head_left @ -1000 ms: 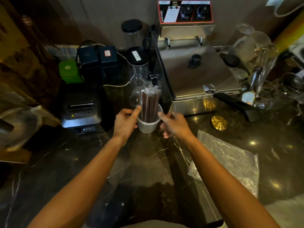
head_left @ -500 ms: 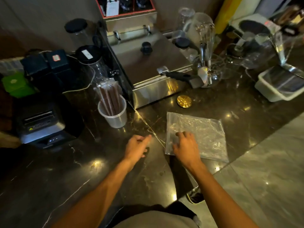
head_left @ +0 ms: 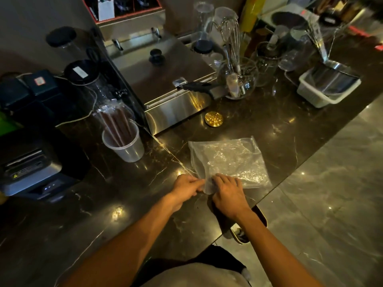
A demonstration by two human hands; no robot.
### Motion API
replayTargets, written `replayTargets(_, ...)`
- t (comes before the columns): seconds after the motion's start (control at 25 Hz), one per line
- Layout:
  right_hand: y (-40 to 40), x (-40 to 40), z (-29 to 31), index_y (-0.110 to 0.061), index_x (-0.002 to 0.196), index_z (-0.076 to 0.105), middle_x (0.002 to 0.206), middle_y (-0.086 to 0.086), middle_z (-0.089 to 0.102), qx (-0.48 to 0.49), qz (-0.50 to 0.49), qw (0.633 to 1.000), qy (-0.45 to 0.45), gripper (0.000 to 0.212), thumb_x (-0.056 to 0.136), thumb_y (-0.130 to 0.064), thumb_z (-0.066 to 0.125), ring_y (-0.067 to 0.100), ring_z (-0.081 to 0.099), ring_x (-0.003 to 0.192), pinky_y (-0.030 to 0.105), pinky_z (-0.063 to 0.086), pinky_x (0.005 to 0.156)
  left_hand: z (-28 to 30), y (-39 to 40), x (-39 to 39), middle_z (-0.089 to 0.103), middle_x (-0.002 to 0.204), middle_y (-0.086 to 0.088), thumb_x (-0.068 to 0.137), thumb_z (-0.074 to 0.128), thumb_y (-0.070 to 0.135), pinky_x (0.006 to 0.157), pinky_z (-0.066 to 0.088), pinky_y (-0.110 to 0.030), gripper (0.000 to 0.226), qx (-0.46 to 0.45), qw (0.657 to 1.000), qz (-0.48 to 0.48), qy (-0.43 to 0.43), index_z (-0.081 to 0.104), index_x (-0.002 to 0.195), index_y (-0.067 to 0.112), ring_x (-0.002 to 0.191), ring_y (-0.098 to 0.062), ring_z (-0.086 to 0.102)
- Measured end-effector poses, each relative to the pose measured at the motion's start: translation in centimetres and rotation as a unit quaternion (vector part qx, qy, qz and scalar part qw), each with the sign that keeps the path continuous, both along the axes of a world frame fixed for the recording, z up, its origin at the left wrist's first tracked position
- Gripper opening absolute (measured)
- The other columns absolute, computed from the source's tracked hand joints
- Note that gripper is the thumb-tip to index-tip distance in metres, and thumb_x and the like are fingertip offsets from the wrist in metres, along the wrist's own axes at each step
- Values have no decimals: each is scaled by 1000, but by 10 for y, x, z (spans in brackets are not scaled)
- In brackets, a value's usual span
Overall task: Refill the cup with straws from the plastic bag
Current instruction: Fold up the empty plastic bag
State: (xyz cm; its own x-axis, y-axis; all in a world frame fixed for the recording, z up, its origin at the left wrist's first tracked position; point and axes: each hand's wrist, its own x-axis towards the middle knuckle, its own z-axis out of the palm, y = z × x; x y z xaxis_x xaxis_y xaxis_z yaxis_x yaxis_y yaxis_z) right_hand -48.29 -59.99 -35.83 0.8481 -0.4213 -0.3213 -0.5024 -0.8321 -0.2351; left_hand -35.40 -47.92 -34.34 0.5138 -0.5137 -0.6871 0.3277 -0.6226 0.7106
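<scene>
Head view: cup (head_left: 126, 147) beside fryer (head_left: 165, 79) (bag (head_left: 230, 160) apart).

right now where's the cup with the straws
In the head view the cup stands upright on the dark counter, left of centre, beside the steel fryer's front corner and up-left of the plastic bag both hands are gripping.

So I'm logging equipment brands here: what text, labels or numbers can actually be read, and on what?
None can be read.
Receipt printer: yellow warning sticker, print too small.
Black-lidded jar: white label, blurred.
Black box: red-and-white sticker, blurred.
Fryer panel: white card, unreadable.
</scene>
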Motion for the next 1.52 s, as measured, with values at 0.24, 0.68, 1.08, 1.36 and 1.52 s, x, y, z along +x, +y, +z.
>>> replayTargets(0.24,-12,14,35,-24,123,74,121,-3,75,129,-26,977,-165,26,100,-17,61,9,66,110,37,54,101,34,25,16,68,77,-2,99,63,30,55,42,-18,24,-102,992,79,-8,77,90,13,63,-7,58)
replayTargets(0.68,-5,59,132,-5,91,80,96,16,80,522,-77,802,-278,15,93,-13,68,28,73,93,44,55,94,85,103,48,77,114,-17,88,69,27,97,60,-36,45,-291,917,258,-93,67,124,-1,108,-26,75)
replayTargets(1.08,11,81,119,1,105,76,102,28,77,548,-163,780,-254,32,97,-30,70,36,73,83,46,61,77,95,123,47,80,91,-22,97,67,24,79,62,-43,29,-261,915,275,-136,76,102,-3,84,-40,77)
replayTargets(1.36,17,87,106,2,108,77,98,19,79,582,-193,752,-244,34,97,-30,71,34,74,81,42,64,73,79,136,44,79,95,-20,88,69,39,79,60,-44,38,-240,934,230,-131,75,102,4,84,-33,77)
replayTargets(1.52,14,85,95,4,121,71,114,25,77,605,-217,736,-211,46,97,-36,71,40,76,100,49,63,92,55,144,33,82,96,-13,94,71,29,86,62,-52,24,-185,955,199,-115,77,101,7,90,-34,79)
